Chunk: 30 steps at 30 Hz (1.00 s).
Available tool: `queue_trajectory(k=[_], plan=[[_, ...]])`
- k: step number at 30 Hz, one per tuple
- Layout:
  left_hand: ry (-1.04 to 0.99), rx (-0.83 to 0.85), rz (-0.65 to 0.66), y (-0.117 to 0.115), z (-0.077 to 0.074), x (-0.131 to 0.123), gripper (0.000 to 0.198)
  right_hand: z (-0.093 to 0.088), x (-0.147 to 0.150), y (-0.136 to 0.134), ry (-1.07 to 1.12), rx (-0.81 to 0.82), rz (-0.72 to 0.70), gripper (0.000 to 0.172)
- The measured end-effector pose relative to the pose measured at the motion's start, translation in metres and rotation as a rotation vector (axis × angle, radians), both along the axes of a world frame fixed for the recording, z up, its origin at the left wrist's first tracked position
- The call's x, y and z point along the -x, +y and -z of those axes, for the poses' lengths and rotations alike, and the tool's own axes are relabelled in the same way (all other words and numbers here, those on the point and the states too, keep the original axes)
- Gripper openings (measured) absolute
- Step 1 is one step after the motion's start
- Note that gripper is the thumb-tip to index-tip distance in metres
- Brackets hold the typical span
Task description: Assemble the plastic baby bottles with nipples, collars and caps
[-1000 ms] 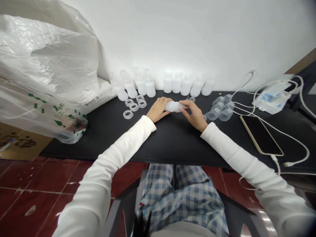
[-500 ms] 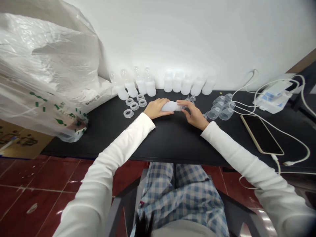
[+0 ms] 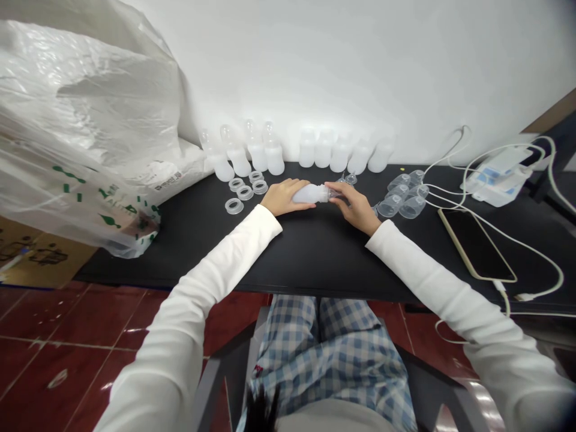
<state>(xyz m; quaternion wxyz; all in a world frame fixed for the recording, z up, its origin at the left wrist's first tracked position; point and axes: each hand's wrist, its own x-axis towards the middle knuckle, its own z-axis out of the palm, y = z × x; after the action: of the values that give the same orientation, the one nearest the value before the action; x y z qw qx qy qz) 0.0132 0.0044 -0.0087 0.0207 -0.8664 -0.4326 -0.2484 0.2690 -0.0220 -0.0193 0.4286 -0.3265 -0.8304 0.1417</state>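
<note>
Frosted bottle [image 3: 310, 194], seemingly empty, cupped in left hand [image 3: 285, 198], right hand [image 3: 355, 207] pinching its clear neck [image 3: 333, 194]

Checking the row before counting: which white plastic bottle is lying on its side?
The bottle between the left hand and right hand, held level; the others stand upright along the wall.

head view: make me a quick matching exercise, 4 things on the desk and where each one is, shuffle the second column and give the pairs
Things:
1. frosted plastic bottle
2. clear plastic rings
3. smartphone
4. plastic bag

Places:
A. at the right of the black desk, a white cable in its end
B. bunched at the desk's left end
C. held between the left hand and right hand
D. on the desk, left of the left hand

Pairs: 1-C, 2-D, 3-A, 4-B
</note>
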Motion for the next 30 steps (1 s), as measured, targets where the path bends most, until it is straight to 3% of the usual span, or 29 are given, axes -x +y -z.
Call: queue_trajectory(k=[9,18,24,30], plan=[[-0.031,-0.010,-0.013,-0.0031,0.0011,-0.0053,0.063,0.0018,-0.0015,0.0035,-0.056,0.013,0.088,0.039],[-0.032,-0.010,-0.002,-0.0036,0.0008,-0.0061,0.064,0.0043,0.0019,0.0038,-0.004,0.079,0.065,0.050],[-0.008,-0.009,0.007,-0.0033,0.0004,-0.0052,0.064,-0.0016,0.0015,-0.0030,-0.061,-0.060,0.020,0.028],[0.003,-0.008,-0.005,-0.0053,-0.0006,-0.0069,0.065,-0.0046,-0.0022,-0.0034,-0.121,-0.088,0.050,0.032]])
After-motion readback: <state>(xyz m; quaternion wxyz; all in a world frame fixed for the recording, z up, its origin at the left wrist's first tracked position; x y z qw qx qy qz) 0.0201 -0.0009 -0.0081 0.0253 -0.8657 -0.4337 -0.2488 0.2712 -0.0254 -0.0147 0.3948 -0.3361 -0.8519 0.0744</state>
